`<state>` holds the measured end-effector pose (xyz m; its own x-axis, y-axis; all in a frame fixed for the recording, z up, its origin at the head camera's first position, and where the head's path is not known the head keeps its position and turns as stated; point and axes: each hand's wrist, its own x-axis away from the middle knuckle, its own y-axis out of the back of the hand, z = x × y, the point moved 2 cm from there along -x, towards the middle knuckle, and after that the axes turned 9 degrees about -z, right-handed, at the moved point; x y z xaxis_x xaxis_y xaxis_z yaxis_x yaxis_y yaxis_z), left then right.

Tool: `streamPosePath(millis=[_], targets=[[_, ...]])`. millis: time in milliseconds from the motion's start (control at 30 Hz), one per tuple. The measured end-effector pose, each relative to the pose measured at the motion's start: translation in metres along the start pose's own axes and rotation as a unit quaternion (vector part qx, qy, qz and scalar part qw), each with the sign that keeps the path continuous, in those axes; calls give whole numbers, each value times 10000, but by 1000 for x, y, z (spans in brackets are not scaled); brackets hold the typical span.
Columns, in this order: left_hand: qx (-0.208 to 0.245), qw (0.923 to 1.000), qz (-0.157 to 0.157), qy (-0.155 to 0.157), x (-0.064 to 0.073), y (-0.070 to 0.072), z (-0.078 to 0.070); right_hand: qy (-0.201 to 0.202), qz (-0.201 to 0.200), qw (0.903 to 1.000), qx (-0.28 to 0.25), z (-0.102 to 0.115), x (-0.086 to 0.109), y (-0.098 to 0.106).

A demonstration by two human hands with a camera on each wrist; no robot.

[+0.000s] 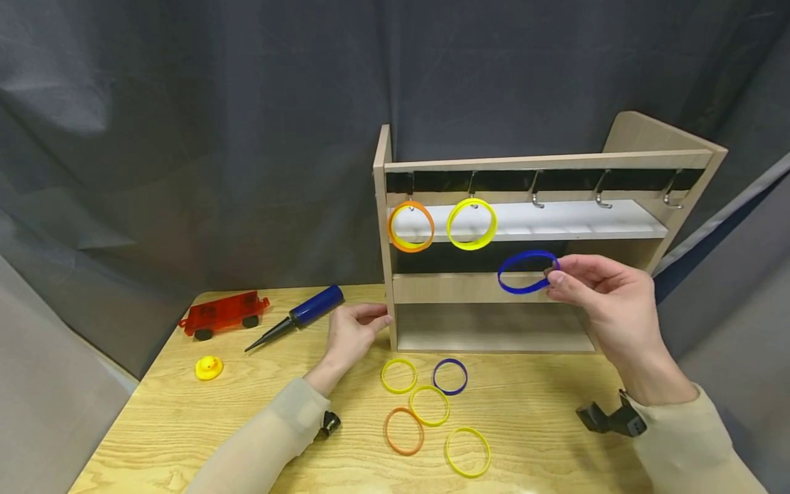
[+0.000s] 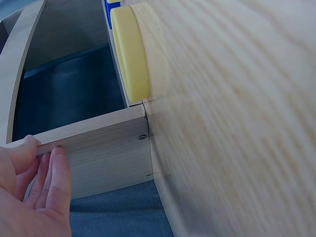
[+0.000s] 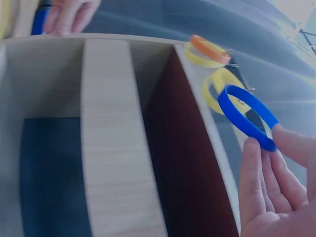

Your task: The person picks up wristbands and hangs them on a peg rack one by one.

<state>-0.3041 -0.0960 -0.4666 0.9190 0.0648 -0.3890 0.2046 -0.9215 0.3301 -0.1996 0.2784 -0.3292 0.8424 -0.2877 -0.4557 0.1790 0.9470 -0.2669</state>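
My right hand (image 1: 611, 295) pinches a blue wristband (image 1: 523, 291) between thumb and fingers, in front of the wooden shelf unit (image 1: 549, 162) and below its middle hooks. In the right wrist view the blue wristband (image 3: 236, 114) stands tilted, overlapping the hung yellow ones. My left hand (image 1: 352, 336) grips the front edge of the unit's left side panel (image 2: 108, 153), thumb on one face and fingers on the other. An orange wristband (image 1: 391, 234) with a yellow one hangs from the leftmost hook. Yellow wristbands (image 1: 472, 245) hang from the second hook.
Bare hooks (image 1: 538, 199) line the rail's right part. Before the unit lie several loose wristbands: yellow (image 1: 430, 424), dark blue (image 1: 450, 393) and orange (image 1: 387, 432). At left are a red toy wagon (image 1: 222, 312), a blue hand pump (image 1: 316, 307) and a yellow duck (image 1: 208, 368).
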Motion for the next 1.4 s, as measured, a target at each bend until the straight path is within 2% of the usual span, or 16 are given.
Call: streamPosePath(millis=[100, 233, 400, 500, 700, 933, 1200, 1400], targets=[[7, 10000, -6, 8, 0, 0, 0, 135, -411, 9974, -584, 6, -7, -5], [53, 10000, -16, -1, 1, 1, 0, 207, -837, 9885, -1240, 12, -16, -12], [84, 10000, -9, 10, 1, 0, -1, 102, -1285, 9760, -1758, 11, -24, -20], [82, 10000, 20, 17, 1, 0, -1, -50, -1415, 9702, -1967, 6, -27, -22], [67, 10000, 52, -10, 1, 0, -1, -302, -1370, 9754, -1698, -3, -27, -19], [145, 9999, -3, 42, 1, 0, 0, -297, -936, 9844, -1460, -10, -27, -18], [160, 9999, 7, 19, 1, 0, -1, -388, -947, 9846, -1418, -9, -28, -17], [188, 9998, -12, 28, 2, 0, 0, -417, -819, 9884, -1210, -10, -26, -14]])
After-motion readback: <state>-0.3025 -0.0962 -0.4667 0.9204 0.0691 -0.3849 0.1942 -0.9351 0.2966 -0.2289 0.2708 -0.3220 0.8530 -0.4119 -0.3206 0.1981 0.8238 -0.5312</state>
